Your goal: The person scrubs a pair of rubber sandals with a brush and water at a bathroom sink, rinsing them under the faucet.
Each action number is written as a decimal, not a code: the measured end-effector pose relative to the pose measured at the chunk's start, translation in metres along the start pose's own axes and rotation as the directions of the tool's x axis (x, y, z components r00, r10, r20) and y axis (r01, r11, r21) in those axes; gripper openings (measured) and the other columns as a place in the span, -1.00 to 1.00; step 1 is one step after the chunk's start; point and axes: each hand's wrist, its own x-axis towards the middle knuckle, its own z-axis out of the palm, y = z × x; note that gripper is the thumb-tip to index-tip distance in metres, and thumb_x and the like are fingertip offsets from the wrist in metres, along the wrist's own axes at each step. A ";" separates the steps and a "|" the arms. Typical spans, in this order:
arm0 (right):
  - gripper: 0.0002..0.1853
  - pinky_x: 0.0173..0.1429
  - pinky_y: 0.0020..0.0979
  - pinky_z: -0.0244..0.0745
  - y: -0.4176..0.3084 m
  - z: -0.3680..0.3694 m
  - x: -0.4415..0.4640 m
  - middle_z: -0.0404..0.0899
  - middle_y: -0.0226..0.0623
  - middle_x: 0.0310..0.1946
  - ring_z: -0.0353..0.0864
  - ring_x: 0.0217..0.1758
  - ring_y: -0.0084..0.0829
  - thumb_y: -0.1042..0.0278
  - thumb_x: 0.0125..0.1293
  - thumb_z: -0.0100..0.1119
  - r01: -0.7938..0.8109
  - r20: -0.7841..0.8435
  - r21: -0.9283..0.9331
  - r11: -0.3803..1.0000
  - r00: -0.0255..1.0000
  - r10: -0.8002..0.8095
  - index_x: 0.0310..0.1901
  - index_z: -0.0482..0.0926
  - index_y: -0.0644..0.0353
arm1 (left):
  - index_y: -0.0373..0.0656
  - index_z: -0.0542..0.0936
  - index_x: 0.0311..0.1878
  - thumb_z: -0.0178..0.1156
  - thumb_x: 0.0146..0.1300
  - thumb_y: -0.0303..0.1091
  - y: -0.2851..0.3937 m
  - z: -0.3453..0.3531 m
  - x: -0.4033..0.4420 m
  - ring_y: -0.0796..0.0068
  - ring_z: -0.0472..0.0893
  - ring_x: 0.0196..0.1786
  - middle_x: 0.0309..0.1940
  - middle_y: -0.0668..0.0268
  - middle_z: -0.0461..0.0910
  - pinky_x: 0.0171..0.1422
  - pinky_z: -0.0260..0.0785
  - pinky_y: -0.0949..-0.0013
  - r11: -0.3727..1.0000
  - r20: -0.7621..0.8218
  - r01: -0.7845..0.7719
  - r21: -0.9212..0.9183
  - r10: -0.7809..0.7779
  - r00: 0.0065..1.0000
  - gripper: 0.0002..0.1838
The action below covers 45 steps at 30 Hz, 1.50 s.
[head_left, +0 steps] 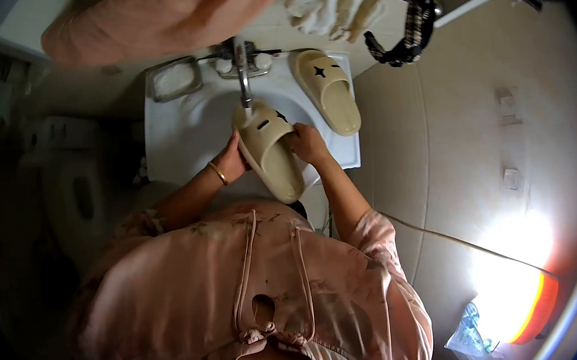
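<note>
A beige slipper is held over the white sink, its toe end under the metal faucet, with water falling on it. My left hand, a gold bangle at its wrist, grips the slipper's left side. On the opposite side, my right hand is closed on the edge of the strap by the foot opening; some of its fingers are hidden inside. Another beige slipper with a dark star mark rests on the sink's right rim.
A soap dish sits on the sink's back left corner. Cloths and a dark patterned headband hang above. At the left is a toilet. A bright light and a plastic bag are at lower right.
</note>
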 end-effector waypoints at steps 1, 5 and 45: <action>-0.68 -0.10 -0.15 0.44 0.002 0.019 0.016 0.58 0.09 -0.32 0.56 -0.18 0.04 0.19 0.19 0.00 -0.005 0.063 0.061 0.998 0.998 0.001 -0.22 0.57 0.29 | 0.10 0.30 0.28 -0.09 0.18 0.38 0.002 -0.008 -0.003 0.29 0.41 0.19 0.19 0.34 0.39 0.28 0.22 0.06 1.000 -0.059 0.001 0.021 0.001 0.998 -0.27; -0.68 -0.29 -0.41 0.50 -0.026 0.033 0.025 0.61 -0.26 -0.32 0.61 -0.30 -0.44 0.22 0.27 0.03 -0.174 0.348 0.442 0.880 0.937 0.010 -0.14 0.54 0.34 | 0.06 0.38 0.22 0.08 0.24 0.13 0.020 -0.038 0.001 0.34 0.42 0.18 0.15 0.34 0.43 0.27 0.24 0.10 0.996 -0.280 0.056 -0.065 -0.073 0.957 -0.44; -0.56 -0.30 -0.11 0.53 -0.059 0.007 -0.065 0.54 -0.04 -0.33 0.60 -0.36 -0.05 0.34 0.32 -0.11 0.121 -0.010 -0.529 0.840 0.989 -0.148 0.25 0.31 -0.01 | -0.05 0.36 0.22 0.43 -0.17 -0.26 0.010 -0.048 0.059 0.31 0.53 0.07 0.00 0.23 0.55 0.15 0.37 0.30 0.451 -0.150 0.000 0.893 0.297 0.943 -0.22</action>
